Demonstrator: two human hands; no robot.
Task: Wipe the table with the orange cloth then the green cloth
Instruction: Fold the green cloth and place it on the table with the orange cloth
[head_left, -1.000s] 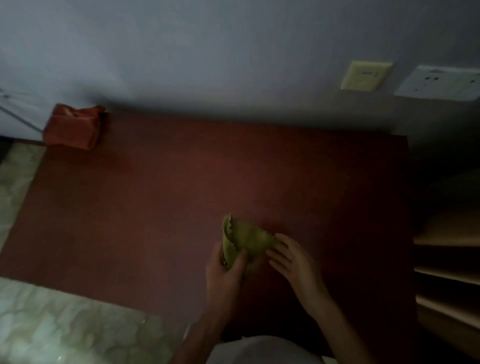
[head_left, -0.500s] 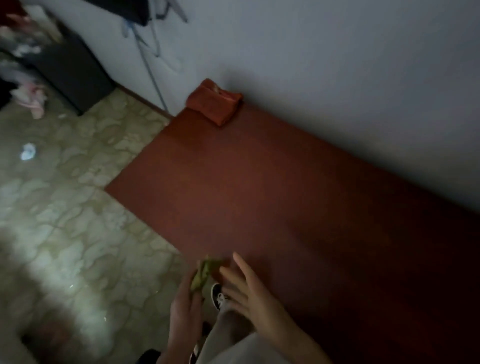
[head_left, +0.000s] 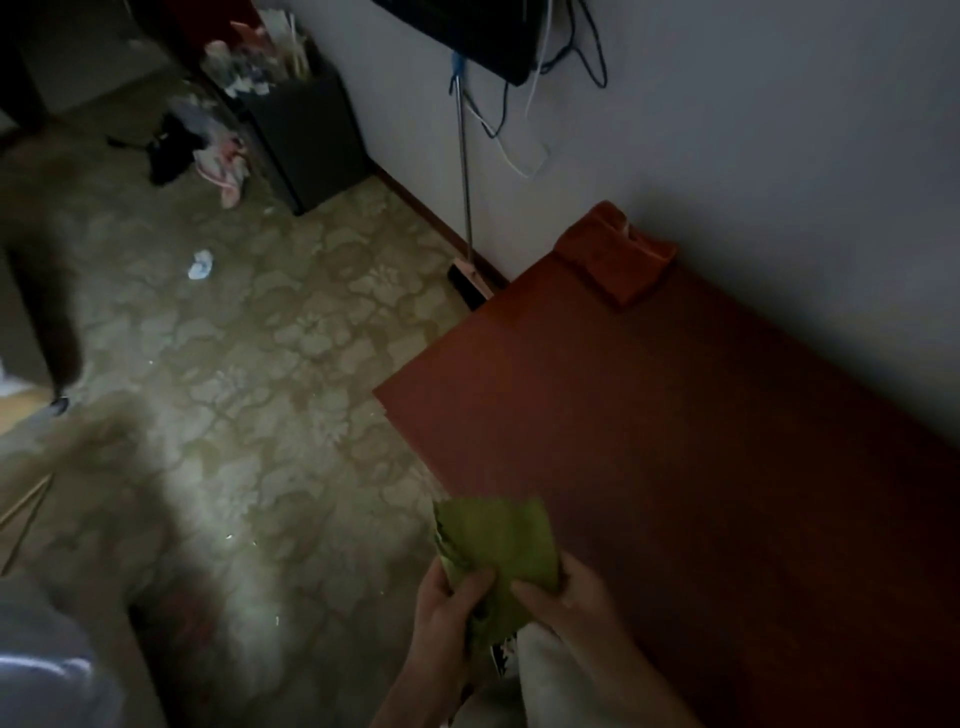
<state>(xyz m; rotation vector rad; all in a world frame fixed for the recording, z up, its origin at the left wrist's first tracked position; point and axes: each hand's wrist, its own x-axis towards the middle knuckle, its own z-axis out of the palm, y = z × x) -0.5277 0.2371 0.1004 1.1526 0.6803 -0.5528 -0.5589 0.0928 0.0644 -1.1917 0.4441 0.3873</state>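
Both of your hands hold the green cloth (head_left: 496, 545) at the near edge of the red-brown table (head_left: 675, 441). Your left hand (head_left: 447, 618) grips its left side, thumb pressed over the front and fingers curled behind. Your right hand (head_left: 571, 603) pinches the lower right part, thumb on the face of the fabric. The cloth is folded into a rough rectangle and stands up from your hands, its upper edge overlapping the table's near edge in this view; you cannot tell whether it touches the tabletop.

The orange cloth (head_left: 618, 254) lies bunched at the far corner of the table, against the pale wall (head_left: 753, 130) and well apart from your hands.

Off the table's far end, a broom (head_left: 467, 208) leans on the wall, its head on the patterned floor (head_left: 260, 389). Cables (head_left: 524, 104) hang from a dark object mounted higher on the wall. Further left stands a dark bin (head_left: 306, 135) stuffed with rubbish, with clothes or rags (head_left: 208, 150) scattered beside it and a crumpled scrap of paper (head_left: 200, 264) on the floor. The room is dim.
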